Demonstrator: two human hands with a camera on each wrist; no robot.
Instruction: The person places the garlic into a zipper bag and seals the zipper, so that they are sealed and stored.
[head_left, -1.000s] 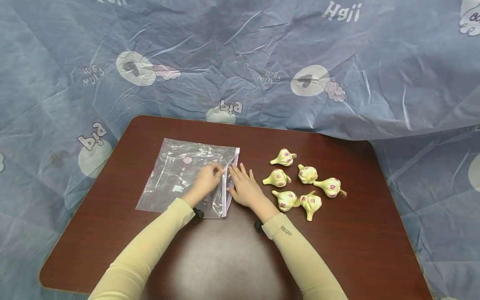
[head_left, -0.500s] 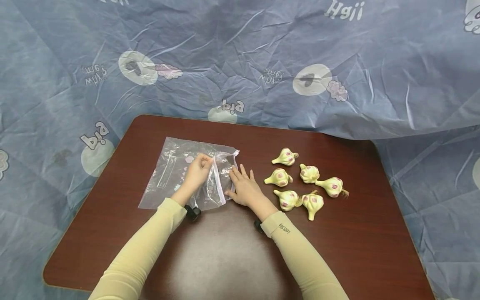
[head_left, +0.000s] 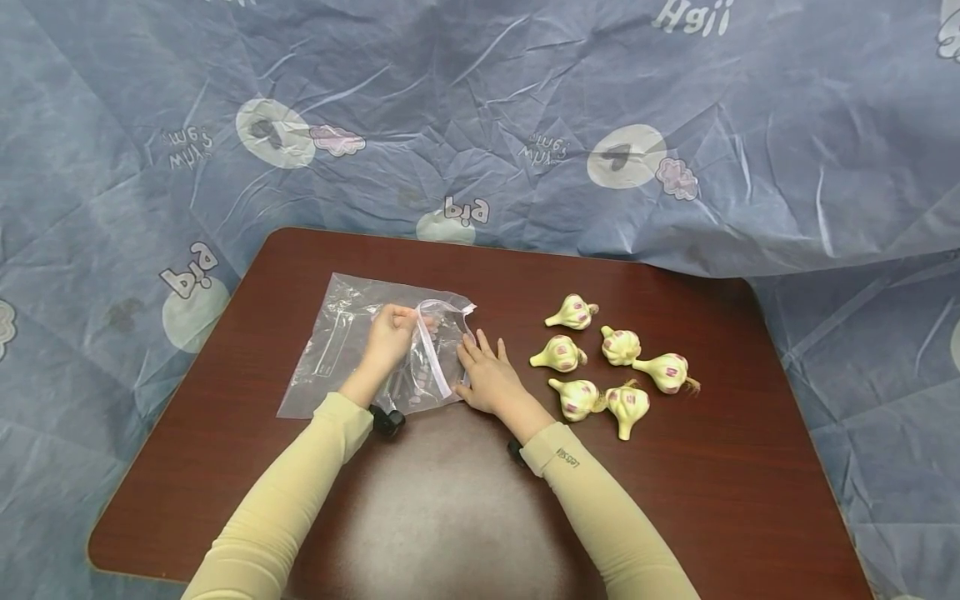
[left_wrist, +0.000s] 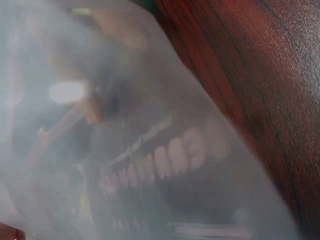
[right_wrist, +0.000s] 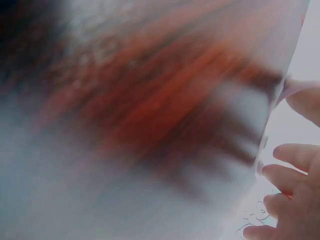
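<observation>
Head view, bag (head_left: 343, 342) gaping wider (left fingers (head_left: 406, 312) pinch its strip (head_left: 431, 352)).

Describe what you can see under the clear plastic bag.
The brown table shows through the clear plastic bag; whatever lies behind the left fingers is covered and cannot be seen.

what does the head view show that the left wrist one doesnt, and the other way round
Only the head view clearly shows six garlic bulbs and the patterned blue cloth.

Only the left wrist view shows the table close enough for its dark grain.

Both show that table and the clear plastic bag.
</observation>
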